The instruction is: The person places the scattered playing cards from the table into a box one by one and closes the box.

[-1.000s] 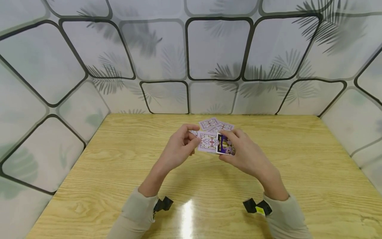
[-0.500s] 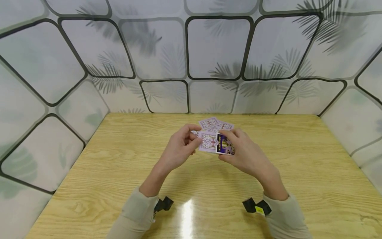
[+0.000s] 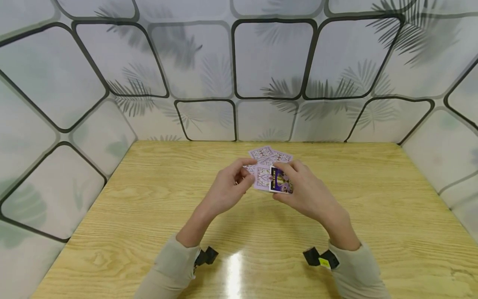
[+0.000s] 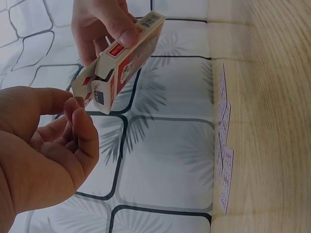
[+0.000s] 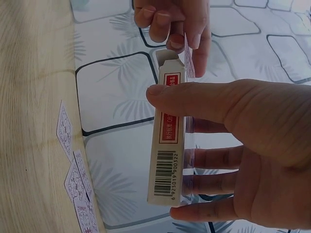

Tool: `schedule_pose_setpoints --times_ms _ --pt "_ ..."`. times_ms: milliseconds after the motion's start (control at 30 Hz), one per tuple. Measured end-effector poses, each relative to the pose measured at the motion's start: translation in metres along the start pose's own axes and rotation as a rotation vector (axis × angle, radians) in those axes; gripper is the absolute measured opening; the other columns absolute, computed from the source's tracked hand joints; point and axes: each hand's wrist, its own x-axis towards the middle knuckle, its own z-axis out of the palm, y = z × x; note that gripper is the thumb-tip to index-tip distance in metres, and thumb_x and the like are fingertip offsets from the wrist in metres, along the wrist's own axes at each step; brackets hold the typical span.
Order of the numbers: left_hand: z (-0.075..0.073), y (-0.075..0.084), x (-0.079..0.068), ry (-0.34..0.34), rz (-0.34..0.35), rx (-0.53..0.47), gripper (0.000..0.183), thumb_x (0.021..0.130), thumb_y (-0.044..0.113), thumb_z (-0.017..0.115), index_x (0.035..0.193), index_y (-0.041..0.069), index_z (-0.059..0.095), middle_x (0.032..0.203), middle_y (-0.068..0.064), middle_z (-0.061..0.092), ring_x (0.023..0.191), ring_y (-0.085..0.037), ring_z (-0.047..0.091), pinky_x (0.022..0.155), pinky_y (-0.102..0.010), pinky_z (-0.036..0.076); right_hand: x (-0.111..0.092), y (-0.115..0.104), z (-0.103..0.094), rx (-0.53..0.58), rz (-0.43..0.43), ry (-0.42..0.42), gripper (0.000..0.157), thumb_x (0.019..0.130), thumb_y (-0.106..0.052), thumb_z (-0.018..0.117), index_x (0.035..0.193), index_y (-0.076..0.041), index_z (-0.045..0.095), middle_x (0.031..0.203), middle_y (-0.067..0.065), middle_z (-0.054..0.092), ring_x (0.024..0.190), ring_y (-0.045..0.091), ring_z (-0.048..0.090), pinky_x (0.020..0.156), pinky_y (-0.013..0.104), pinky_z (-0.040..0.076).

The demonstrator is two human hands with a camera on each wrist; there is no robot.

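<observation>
Head view, left hand: the left hand point(image 3: 229, 189) pinches a purple-patterned playing card point(image 3: 262, 178) by its left end, thumb to the near side.
Head view, playing card: just right of the left fingertips; its long axis seems to run left to right, in line with the card box point(image 3: 281, 182); its right end meets the box's mouth; how deep it sits, I cannot tell.
Head view, right hand: the right hand point(image 3: 308, 189) grips the box between thumb and fingers; the left hand is nearer the card.
Head view, loose cards: beyond the left grip, the loose cards point(image 3: 261, 153) lie patterned side up on the wooden table point(image 3: 130, 199).
Left wrist view, flaps: the end flaps point(image 4: 101, 97) stand out just beside the left fingertips; from there the box slants up and away towards the right thumb.
Right wrist view, barcode: the barcode point(image 5: 166, 173) sits below the right thumb; the mouth lies above it; the card shows nearly edge-on, beside the flap.
</observation>
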Motion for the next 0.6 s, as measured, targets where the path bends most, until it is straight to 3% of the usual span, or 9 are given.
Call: schedule_pose_setpoints --times_ms 233,600 --pt "0.0026 -0.0002 0.0006 0.006 0.002 0.062 0.037 0.099 0.009 0.057 0.136 0.01 0.057 0.087 -0.003 0.062 0.071 -0.016 0.054 0.062 -0.027 0.045 0.0002 -0.0022 -0.0005 0.01 0.009 -0.019 0.074 0.081 -0.025 0.084 0.144 -0.008 0.049 0.121 0.016 0.053 0.092 0.023 0.051 0.07 0.037 0.048" --pt "0.0072 -0.0023 0.0008 -0.025 0.06 0.057 0.04 0.098 0.008 0.058 0.138 0.006 0.055 0.079 -0.002 0.053 0.064 -0.013 0.046 0.057 -0.024 0.04 -0.0001 -0.0044 0.0018 0.011 -0.004 -0.017 0.074 0.08 -0.027 0.085 0.143 -0.009 0.05 0.123 0.016 0.053 0.094 0.024 0.054 0.072 0.038 0.052"
